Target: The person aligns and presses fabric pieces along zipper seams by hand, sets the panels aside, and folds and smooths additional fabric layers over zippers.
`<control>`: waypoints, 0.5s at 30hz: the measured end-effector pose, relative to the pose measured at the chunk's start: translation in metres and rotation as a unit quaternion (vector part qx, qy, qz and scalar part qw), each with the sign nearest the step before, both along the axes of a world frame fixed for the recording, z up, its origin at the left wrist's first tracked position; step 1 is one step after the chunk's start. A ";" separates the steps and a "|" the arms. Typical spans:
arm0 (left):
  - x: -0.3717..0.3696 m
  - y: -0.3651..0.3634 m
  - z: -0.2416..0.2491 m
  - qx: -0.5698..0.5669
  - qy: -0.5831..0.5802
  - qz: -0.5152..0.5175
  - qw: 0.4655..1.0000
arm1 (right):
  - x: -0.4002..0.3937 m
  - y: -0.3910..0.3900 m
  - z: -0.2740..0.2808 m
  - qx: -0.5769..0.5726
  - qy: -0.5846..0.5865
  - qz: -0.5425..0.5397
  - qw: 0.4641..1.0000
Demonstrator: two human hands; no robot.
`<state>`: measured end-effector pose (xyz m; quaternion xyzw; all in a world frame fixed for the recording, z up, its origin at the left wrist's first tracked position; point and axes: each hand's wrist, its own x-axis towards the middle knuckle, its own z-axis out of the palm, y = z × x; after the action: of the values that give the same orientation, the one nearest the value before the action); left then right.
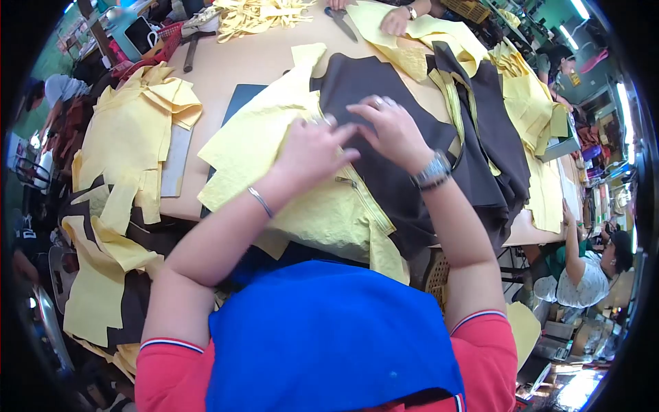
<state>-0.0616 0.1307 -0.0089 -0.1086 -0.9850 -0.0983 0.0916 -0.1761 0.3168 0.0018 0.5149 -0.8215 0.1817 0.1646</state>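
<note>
A yellow piece (322, 213) with a zipper (367, 202) along its edge lies in front of me, beside and partly over a dark brown piece (405, 165). My left hand (312, 151) is over the yellow piece, its fingers bent and spread apart. Close by on the right, my right hand (392, 132) hovers at the brown piece, fingers apart and thumb toward the left hand. The fingertips of the two hands nearly meet. I make out nothing held in either hand.
Yellow pieces are stacked at the left (127, 123) and right (532, 110). A hammer (190, 55) lies at the upper left. Across the table, a co-worker's hands are near scissors (341, 24) and yellow pieces. Another person (583, 271) is at the right.
</note>
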 end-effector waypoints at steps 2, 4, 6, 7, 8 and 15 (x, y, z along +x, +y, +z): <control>0.016 0.020 -0.018 0.007 0.019 -0.007 1.000 | -0.026 -0.032 -0.015 0.012 0.048 0.065 0.997; 0.023 0.027 -0.028 0.020 0.018 -0.007 1.000 | -0.047 -0.062 -0.030 0.029 0.129 0.138 0.982; 0.027 0.028 -0.026 0.040 -0.008 0.002 0.999 | -0.055 -0.076 -0.028 0.052 0.124 0.184 0.974; 0.028 0.026 -0.024 0.059 -0.019 0.015 0.998 | -0.059 -0.080 -0.028 0.063 0.121 0.205 0.969; 0.030 0.023 -0.020 0.055 -0.010 0.038 0.998 | -0.062 -0.080 -0.019 0.065 0.125 0.201 0.969; 0.016 -0.039 0.006 0.100 0.132 0.112 0.980 | -0.038 -0.054 0.115 0.042 0.151 0.131 0.979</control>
<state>-0.0458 0.0916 -0.0034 0.0005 -0.9553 -0.1705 0.2416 -0.2138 0.2632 0.1170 0.6457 -0.7196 0.0868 0.2401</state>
